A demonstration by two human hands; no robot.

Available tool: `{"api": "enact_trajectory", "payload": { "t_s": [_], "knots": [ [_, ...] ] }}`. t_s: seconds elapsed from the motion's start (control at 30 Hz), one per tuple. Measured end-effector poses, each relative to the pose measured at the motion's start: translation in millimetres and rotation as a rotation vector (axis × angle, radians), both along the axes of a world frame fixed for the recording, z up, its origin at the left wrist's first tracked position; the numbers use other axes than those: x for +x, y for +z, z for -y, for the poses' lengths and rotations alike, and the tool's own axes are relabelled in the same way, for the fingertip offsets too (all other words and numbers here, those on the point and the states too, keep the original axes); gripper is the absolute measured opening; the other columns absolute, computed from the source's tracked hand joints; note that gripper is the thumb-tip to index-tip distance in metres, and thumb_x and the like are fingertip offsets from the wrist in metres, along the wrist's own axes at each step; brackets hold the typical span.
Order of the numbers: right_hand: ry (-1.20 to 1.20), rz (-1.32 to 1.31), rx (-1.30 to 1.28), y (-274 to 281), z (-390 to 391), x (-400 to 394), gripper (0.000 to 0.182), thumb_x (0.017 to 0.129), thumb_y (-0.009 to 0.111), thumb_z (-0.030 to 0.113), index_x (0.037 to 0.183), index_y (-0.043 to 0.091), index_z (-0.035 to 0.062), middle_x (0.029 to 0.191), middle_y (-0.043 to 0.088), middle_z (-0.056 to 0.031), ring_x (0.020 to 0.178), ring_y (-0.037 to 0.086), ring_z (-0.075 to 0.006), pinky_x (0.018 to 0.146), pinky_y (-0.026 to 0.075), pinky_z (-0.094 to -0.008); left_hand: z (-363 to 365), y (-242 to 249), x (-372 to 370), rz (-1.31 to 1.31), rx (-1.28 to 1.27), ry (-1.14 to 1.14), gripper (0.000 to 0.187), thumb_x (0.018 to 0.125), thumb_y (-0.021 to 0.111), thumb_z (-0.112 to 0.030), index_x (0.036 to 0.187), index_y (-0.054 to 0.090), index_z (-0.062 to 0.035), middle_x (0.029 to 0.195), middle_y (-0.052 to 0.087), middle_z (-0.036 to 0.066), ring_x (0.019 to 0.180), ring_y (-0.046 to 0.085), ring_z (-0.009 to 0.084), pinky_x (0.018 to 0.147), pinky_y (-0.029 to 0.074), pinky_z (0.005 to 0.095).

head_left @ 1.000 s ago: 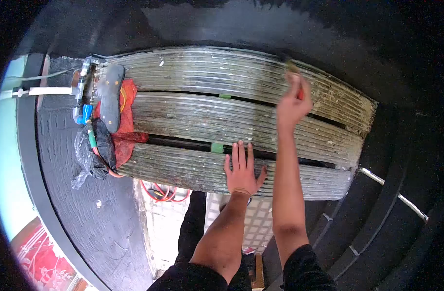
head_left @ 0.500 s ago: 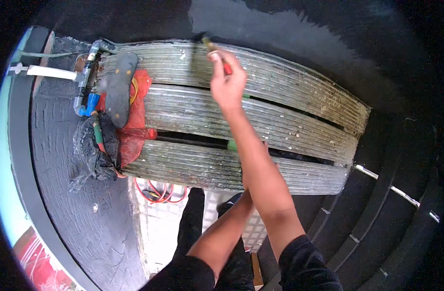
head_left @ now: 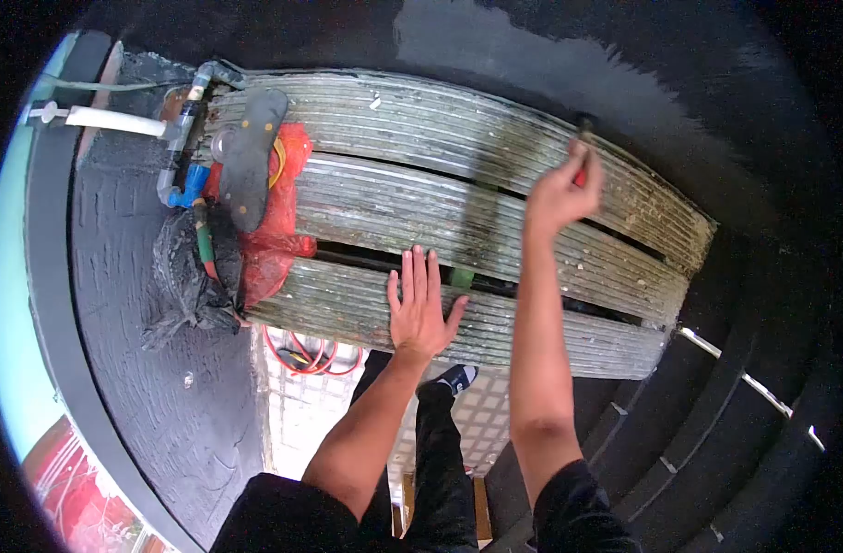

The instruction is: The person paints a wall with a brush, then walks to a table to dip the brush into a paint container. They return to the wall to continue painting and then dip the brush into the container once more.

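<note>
My right hand (head_left: 564, 194) is closed round a small paintbrush with a red handle (head_left: 581, 175). The brush's dark tip meets the line where the bench's far board joins the black wall (head_left: 366, 32). A lighter grey patch (head_left: 513, 64) shows on that wall. Palm down with its fingers stretched out, my left hand (head_left: 421, 313) rests on the nearest ribbed board of the weathered bench (head_left: 375, 194). Beside its thumb, a green strip (head_left: 462, 277) shows in the gap between two boards.
At the bench's left end lie a red plastic bag (head_left: 278, 226) and a long dark flat piece (head_left: 246, 161). A pipe with a blue valve (head_left: 194, 184) and a black plastic bag (head_left: 191, 267) are beside them. A red hose (head_left: 334, 355) coils on the tiled floor below.
My right hand has carried the brush to the right along the bench's far edge. My left hand, mostly hidden behind the right arm before, now lies flat on the near board.
</note>
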State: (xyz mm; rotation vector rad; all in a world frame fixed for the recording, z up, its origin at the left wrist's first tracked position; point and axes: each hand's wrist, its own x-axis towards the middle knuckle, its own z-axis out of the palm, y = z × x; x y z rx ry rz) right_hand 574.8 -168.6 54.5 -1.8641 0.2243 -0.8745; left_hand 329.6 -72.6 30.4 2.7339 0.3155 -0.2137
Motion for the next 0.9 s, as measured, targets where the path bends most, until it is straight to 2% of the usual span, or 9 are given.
{"api": "enact_trajectory", "payload": {
  "t_s": [0.1, 0.17, 0.23, 0.33, 0.5, 0.57, 0.73, 0.8, 0.9],
  "knots": [
    [0.141, -0.046, 0.104, 4, -86, -10, 0.022, 0.099, 0.060, 0.008, 0.113, 0.070, -0.0054, 0.112, 0.071, -0.0185, 0.101, 0.068, -0.0301, 0.091, 0.053, -0.0396, -1, 2, 1, -0.064, 0.022, -0.012, 0.088, 0.096, 0.048, -0.054, 0.160, 0.022, -0.0002, 0.168, 0.016, 0.020, 0.157, 0.011, 0.0327, 0.123, 0.009, 0.0513],
    [0.329, -0.103, 0.199, 10, -135, -20, 0.020, 0.099, 0.060, 0.008, 0.110, 0.070, -0.0050, 0.113, 0.071, -0.0197, 0.103, 0.069, -0.0322, 0.092, 0.053, -0.0395, 3, -25, -8, -0.192, 0.305, -0.107, 0.095, 0.088, 0.053, -0.055, 0.161, 0.020, -0.0048, 0.170, 0.007, 0.017, 0.158, 0.006, 0.0318, 0.124, 0.006, 0.0513],
    [0.569, -0.014, 0.219, 12, -170, -25, 0.017, 0.098, 0.060, 0.007, 0.107, 0.071, -0.0043, 0.114, 0.071, -0.0203, 0.107, 0.069, -0.0347, 0.094, 0.052, -0.0402, 1, -34, -15, -0.217, 0.254, -0.129, 0.096, 0.086, 0.054, -0.056, 0.162, 0.020, -0.0075, 0.170, 0.007, 0.017, 0.158, 0.003, 0.0312, 0.124, 0.004, 0.0520],
    [0.694, 0.009, 0.182, 10, -189, -22, 0.016, 0.098, 0.061, 0.005, 0.105, 0.071, -0.0045, 0.114, 0.071, -0.0201, 0.108, 0.069, -0.0363, 0.095, 0.053, -0.0402, 0, -34, -13, -0.391, 0.145, -0.171, 0.095, 0.087, 0.053, -0.056, 0.162, 0.020, -0.0087, 0.169, 0.008, 0.017, 0.158, 0.002, 0.0316, 0.124, 0.004, 0.0530],
    [0.428, 0.053, 0.111, 8, -131, -19, 0.015, 0.099, 0.060, 0.003, 0.104, 0.070, -0.0070, 0.115, 0.072, -0.0191, 0.106, 0.069, -0.0306, 0.093, 0.055, -0.0384, 0, -3, -1, -0.252, 0.127, -0.056, 0.092, 0.089, 0.053, -0.056, 0.161, 0.022, -0.0074, 0.170, 0.009, 0.015, 0.158, 0.006, 0.0309, 0.123, 0.007, 0.0517],
    [0.295, 0.051, 0.126, -2, -103, -21, 0.016, 0.100, 0.059, 0.003, 0.106, 0.070, -0.0078, 0.116, 0.070, -0.0198, 0.104, 0.068, -0.0291, 0.090, 0.055, -0.0378, -2, 0, 0, -0.121, -0.026, 0.009, 0.089, 0.093, 0.050, -0.057, 0.161, 0.022, -0.0065, 0.170, 0.011, 0.015, 0.158, 0.008, 0.0292, 0.123, 0.009, 0.0496],
    [0.105, 0.042, 0.119, 0, -110, -22, 0.018, 0.100, 0.059, 0.003, 0.110, 0.069, -0.0081, 0.115, 0.069, -0.0213, 0.102, 0.066, -0.0306, 0.090, 0.053, -0.0386, -2, -2, -2, -0.143, 0.042, -0.016, 0.088, 0.094, 0.047, -0.058, 0.161, 0.023, -0.0058, 0.169, 0.013, 0.016, 0.157, 0.011, 0.0292, 0.123, 0.010, 0.0486],
    [0.126, 0.008, 0.249, 9, -145, -20, 0.019, 0.099, 0.060, 0.004, 0.112, 0.068, -0.0083, 0.115, 0.069, -0.0215, 0.103, 0.066, -0.0318, 0.092, 0.052, -0.0399, -1, -13, -5, -0.255, 0.288, -0.131, 0.080, 0.096, 0.049, -0.052, 0.158, 0.029, -0.0072, 0.167, 0.022, 0.015, 0.156, 0.014, 0.0294, 0.124, 0.010, 0.0498],
    [0.293, -0.073, 0.327, 18, -192, -19, 0.018, 0.098, 0.060, 0.008, 0.105, 0.071, -0.0049, 0.109, 0.071, -0.0212, 0.102, 0.068, -0.0345, 0.093, 0.051, -0.0423, 12, -106, -49, -0.223, 0.300, -0.186, 0.069, 0.097, 0.049, -0.045, 0.155, 0.036, -0.0092, 0.164, 0.031, 0.012, 0.155, 0.016, 0.0293, 0.125, 0.009, 0.0519]
  ]
}}
